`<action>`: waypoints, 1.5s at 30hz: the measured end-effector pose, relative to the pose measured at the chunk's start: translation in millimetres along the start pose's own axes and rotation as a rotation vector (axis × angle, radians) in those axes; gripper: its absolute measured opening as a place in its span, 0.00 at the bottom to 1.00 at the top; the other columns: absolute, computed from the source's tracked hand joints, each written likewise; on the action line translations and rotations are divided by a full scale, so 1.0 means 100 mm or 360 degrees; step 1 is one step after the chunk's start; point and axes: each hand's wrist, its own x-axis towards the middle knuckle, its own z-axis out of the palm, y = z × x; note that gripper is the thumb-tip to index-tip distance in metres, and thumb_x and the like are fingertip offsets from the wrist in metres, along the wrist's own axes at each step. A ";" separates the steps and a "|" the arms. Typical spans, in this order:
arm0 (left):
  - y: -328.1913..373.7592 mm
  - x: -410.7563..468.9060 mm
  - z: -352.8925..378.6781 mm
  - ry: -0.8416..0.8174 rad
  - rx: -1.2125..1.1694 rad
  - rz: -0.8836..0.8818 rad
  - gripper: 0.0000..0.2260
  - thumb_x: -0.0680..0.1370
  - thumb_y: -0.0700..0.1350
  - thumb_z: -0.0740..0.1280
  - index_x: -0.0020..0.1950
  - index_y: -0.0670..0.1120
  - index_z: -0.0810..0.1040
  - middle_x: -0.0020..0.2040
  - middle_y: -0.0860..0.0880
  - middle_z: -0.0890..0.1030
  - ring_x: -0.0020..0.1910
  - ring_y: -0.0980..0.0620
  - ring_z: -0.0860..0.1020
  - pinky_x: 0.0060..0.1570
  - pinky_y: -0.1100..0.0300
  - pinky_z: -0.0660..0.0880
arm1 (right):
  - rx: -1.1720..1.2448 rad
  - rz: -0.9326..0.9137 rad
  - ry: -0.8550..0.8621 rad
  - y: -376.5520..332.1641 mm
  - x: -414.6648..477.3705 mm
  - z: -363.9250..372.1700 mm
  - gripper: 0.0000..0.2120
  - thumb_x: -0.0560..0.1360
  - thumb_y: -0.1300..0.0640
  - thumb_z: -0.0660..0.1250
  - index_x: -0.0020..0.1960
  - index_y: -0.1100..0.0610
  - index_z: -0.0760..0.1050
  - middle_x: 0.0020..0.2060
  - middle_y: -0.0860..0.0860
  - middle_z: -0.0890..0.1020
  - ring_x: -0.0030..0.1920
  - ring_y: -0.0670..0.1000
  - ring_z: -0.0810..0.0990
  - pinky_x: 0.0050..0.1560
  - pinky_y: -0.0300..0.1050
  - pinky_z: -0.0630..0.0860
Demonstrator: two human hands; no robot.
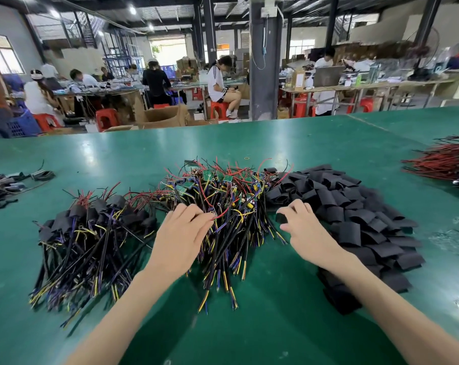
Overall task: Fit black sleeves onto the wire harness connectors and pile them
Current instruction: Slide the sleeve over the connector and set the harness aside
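Picking stage | harness (224,214) pinched by left hand (181,230), black sleeve (281,218) by right hand (304,225) | next (judged): both must be aligned.

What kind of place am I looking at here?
Most likely a small electronics assembly workshop: a green workbench heaped with wire harnesses and loose black sleeves, while other workers sit on red stools at long tables behind, among cardboard boxes.
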 end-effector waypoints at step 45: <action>0.38 -0.13 -0.08 -0.0086 -0.0508 -0.0034 0.20 0.81 0.42 0.53 0.74 0.46 0.64 0.60 0.51 0.73 0.57 0.52 0.65 0.59 0.58 0.60 | 0.0070 -0.0385 0.0513 -0.55 -0.08 -0.26 0.22 0.69 0.62 0.73 0.61 0.63 0.75 0.50 0.56 0.77 0.53 0.55 0.69 0.56 0.47 0.70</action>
